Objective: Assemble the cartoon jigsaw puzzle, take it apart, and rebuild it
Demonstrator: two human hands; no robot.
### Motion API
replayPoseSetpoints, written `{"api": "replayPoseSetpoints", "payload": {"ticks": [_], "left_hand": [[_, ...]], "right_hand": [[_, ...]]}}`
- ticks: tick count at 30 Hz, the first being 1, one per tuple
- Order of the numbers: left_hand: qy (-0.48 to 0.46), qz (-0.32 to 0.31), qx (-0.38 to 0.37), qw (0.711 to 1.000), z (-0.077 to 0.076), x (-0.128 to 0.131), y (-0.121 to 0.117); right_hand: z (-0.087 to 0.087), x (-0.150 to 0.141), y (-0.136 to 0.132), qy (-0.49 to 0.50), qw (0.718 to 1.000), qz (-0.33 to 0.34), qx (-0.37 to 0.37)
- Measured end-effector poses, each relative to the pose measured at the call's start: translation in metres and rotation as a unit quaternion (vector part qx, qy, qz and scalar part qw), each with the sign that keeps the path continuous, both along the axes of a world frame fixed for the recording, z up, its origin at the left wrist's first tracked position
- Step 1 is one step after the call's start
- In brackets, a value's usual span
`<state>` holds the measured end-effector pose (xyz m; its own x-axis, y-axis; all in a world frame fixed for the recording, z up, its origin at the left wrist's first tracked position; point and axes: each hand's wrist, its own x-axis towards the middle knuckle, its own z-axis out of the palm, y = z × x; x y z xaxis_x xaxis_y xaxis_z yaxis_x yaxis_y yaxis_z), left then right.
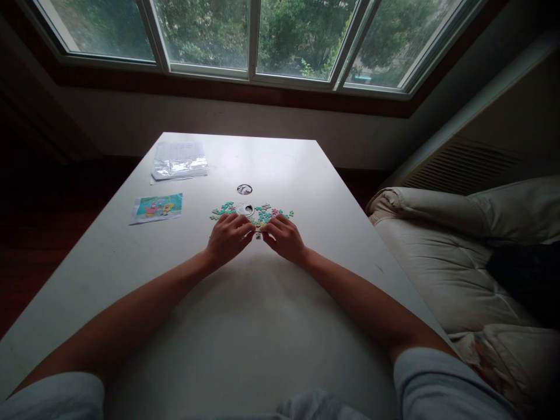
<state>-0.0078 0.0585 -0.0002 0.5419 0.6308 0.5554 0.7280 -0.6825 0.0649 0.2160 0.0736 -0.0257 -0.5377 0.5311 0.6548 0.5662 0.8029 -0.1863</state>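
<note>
Small jigsaw puzzle pieces (275, 212), mostly green with some pink and yellow, lie loosely spread over the white table. At their near edge my left hand (230, 234) and my right hand (284, 235) almost meet. Both have thumb and fingers pinched together on a small puzzle piece (258, 229) between them. My fingers partly cover it, so its shape and whether it is one piece or two are unclear. Just beyond my left fingers stands a round, pale-rimmed container (245, 208) with something dark inside. Behind it lies a round disc, perhaps a lid (244, 189).
On the left of the white table (271, 326) lies a colourful cartoon picture sheet (157, 207). Farther back are papers in a clear plastic sleeve (180, 160). A cream padded sofa (429, 256) stands along the right side. Windows (251, 41) line the far wall.
</note>
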Motion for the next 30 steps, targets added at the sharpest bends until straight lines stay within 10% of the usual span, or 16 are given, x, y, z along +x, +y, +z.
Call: {"api": "replayPoseSetpoints", "payload": {"ticks": [30], "left_hand": [[0.147,-0.005,0.029,0.989,-0.018,0.004,-0.001]], "right_hand": [[-0.017,0.005,0.013,-0.014,0.993,0.018,-0.115]]}}
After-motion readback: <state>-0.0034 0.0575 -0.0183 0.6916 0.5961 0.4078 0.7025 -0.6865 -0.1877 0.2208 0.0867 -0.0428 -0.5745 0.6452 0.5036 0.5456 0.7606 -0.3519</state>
